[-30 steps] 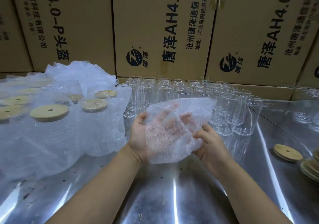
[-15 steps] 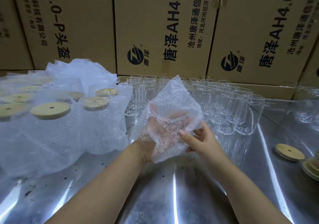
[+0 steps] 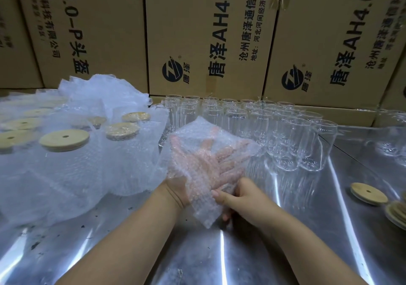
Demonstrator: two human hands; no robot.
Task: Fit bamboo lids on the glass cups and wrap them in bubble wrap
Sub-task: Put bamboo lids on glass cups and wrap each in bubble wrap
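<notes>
A packing room or warehouse: printed cardboard cartons [image 3: 204,34] stacked behind a steel table [image 3: 219,258] of massed glass cups [image 3: 283,135]

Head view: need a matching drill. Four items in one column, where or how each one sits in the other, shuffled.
Items
1. bubble wrap sheet
2. bare glass cups
3. loose bamboo lid
4. lidded wrapped cups

Places/states
a. flat on the steel table, far right
b. bunched at far left
c. draped over the open left hand, edge pinched by the right hand
d. upright in rows before the cartons

Pairs: 1-c, 2-d, 3-a, 4-b
</notes>
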